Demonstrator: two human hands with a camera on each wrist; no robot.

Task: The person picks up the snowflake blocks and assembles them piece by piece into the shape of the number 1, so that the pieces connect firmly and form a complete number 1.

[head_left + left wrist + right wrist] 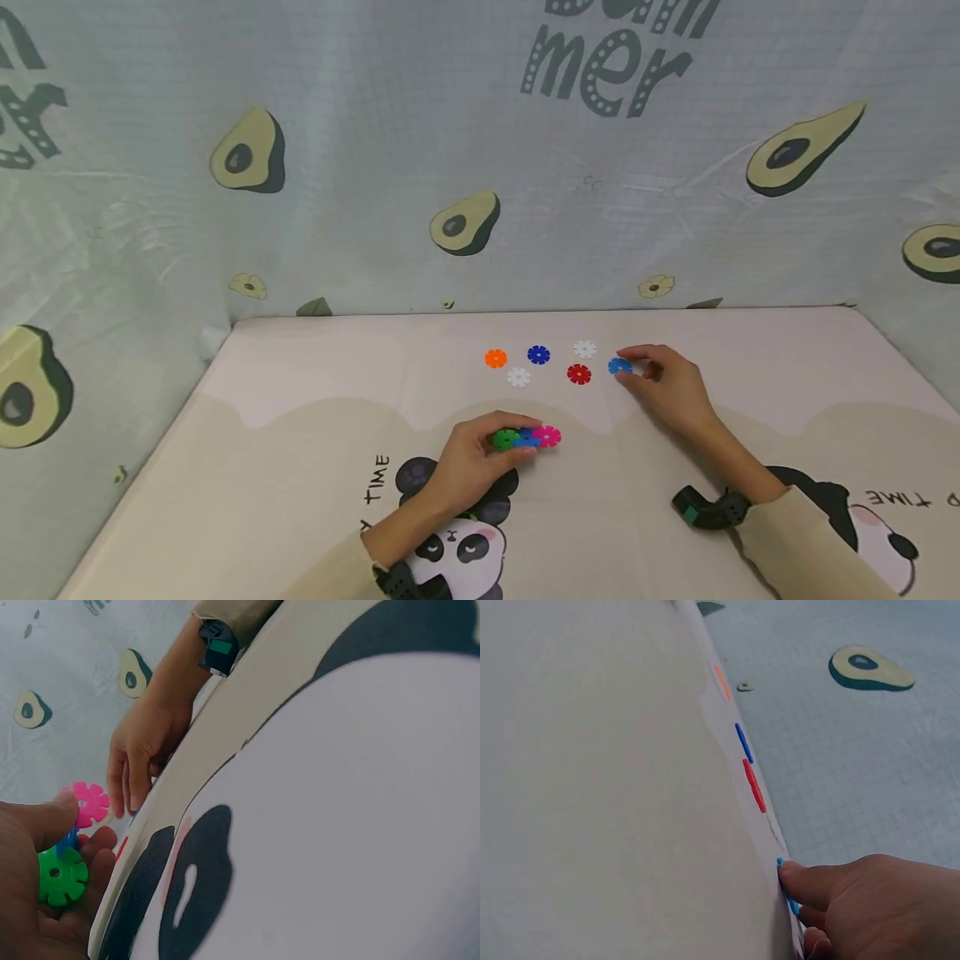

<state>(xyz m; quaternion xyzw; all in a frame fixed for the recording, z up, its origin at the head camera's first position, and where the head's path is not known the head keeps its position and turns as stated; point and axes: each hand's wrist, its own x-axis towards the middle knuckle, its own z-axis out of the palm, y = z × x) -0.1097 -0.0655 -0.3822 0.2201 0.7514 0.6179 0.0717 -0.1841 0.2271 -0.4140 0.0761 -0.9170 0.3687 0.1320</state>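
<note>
Between the thumb and fingers of my left hand (480,454) is a joined row of notched plastic discs: a green disc (63,876), a blue one (527,437) in the middle and a pink disc (90,804) at the outer end. My right hand (671,387) pinches a light blue notched disc (619,366) by its edges at the right end of the loose discs. In the right wrist view the thumb lies over part of this light blue disc (786,886). Whether it still touches the table, I cannot tell.
Left of my right hand lie an orange disc (496,358), a dark blue disc (538,355), a red disc (579,374) and two white discs, one nearer (518,377) and one farther (585,349). The panda-printed tablecloth (315,467) meets an avocado-patterned curtain (360,167) behind.
</note>
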